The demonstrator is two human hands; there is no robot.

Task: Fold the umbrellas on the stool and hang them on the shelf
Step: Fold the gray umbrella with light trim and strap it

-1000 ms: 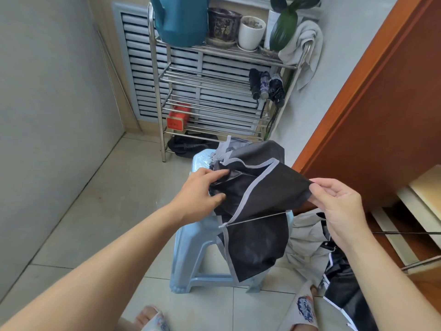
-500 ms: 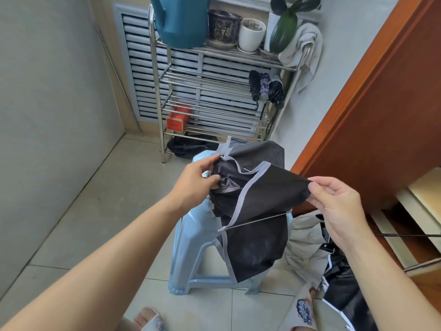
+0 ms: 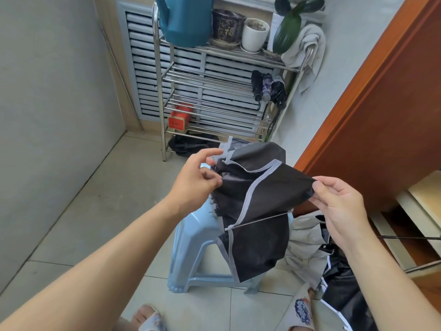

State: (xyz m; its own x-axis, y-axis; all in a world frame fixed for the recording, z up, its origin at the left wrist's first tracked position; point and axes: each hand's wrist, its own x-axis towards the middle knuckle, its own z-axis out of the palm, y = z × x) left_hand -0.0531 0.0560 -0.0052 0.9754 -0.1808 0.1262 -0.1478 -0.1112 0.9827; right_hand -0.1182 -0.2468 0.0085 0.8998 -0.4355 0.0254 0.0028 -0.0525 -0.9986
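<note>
On the metal shelf's (image 3: pixel 229 68) top tier stand, left to right, a teal watering can (image 3: pixel 186 20), a dark patterned pot (image 3: pixel 226 25) on a saucer with gold characters too small to read, and a white pot (image 3: pixel 254 34) filled with soil or gravel. At the tier's right end sit a green-leaved plant (image 3: pixel 287 32) and a draped pale towel (image 3: pixel 307 46). Three folded umbrellas (image 3: pixel 268 88) hang from the shelf's right side, and a red box (image 3: pixel 179 115) with unreadable print lies on a lower tier. Above the pale blue stool (image 3: pixel 191 247), the black umbrella (image 3: pixel 257 201) with grey edging is held up: the left hand (image 3: pixel 195 180) pinches its bunched left side, fingers curled, and the right hand (image 3: pixel 338 201) pinches the fabric's right corner between thumb and fingers. More umbrella fabric (image 3: pixel 307 244) lies on the floor beside the stool.
</note>
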